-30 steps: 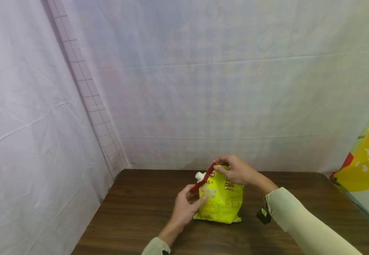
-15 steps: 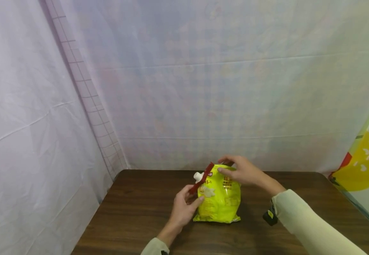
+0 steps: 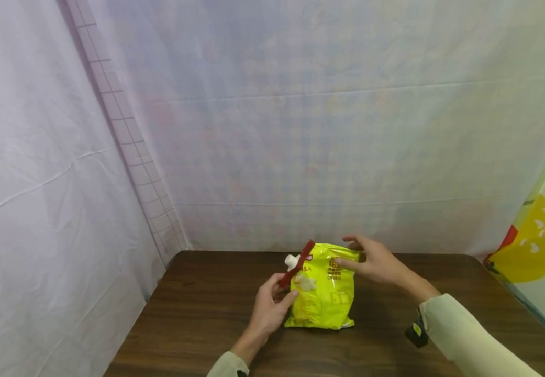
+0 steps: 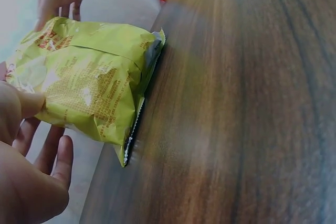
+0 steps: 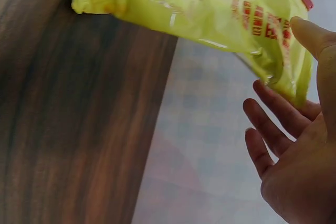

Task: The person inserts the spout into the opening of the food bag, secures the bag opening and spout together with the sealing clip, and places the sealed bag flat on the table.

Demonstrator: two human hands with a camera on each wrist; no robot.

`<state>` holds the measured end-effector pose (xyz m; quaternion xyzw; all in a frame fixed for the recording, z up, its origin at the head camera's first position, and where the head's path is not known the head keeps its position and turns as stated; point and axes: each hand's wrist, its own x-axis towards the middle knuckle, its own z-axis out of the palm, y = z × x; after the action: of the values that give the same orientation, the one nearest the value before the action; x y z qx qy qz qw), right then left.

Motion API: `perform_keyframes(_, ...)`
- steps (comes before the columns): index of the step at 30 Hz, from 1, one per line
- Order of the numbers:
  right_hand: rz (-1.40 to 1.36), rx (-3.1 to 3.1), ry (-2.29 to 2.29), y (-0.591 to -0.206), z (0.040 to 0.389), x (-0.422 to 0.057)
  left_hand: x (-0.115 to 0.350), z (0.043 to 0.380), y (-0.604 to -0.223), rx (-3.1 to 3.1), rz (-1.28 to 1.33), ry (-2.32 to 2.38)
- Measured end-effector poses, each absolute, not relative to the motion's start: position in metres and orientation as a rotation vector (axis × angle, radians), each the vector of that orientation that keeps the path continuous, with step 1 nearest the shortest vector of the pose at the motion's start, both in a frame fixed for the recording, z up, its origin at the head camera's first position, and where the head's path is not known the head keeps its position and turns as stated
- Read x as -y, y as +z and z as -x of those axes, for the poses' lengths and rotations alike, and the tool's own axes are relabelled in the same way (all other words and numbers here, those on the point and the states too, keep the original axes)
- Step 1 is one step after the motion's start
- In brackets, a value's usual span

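A yellow plastic food bag [image 3: 324, 301] with red printing stands upright on the table. Along its upper left corner runs a red bag clip [image 3: 304, 257] with a white spout [image 3: 292, 262] sticking out to the left. My left hand [image 3: 268, 306] holds the bag's left side just below the clip, thumb on the front and fingers behind. At the upper right corner is my right hand [image 3: 378, 264], its thumb in front of the bag. The right wrist view shows the fingers [image 5: 270, 129] of that hand spread, fingertips near the bag's corner [image 5: 294, 85].
The dark wooden table [image 3: 206, 314] ends at a pale checked curtain [image 3: 324, 131] close behind the bag. White cloth [image 3: 32, 183] hangs at the left. A yellow and red shape [image 3: 531, 251] shows beyond the table's right edge.
My right hand has let go of the clip's upper end and moved right to the bag's upper right corner, its fingers opening. The left hand keeps its hold almost unmoved.
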<state>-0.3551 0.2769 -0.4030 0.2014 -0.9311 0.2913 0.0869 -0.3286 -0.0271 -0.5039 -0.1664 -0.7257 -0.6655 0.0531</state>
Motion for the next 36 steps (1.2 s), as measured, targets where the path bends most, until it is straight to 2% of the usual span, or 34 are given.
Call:
perform_keyframes(13, -0.503, 2.87, 0.94, -0.431, 0.342, -0.291, 0.028, 0.328, -0.505, 2.217, 0.503, -2.005)
perform_keyframes(36, -0.711, 2.825, 0.978, -0.465, 0.333, -0.299, 0.027, 0.327, -0.506, 2.202, 0.504, -2.009)
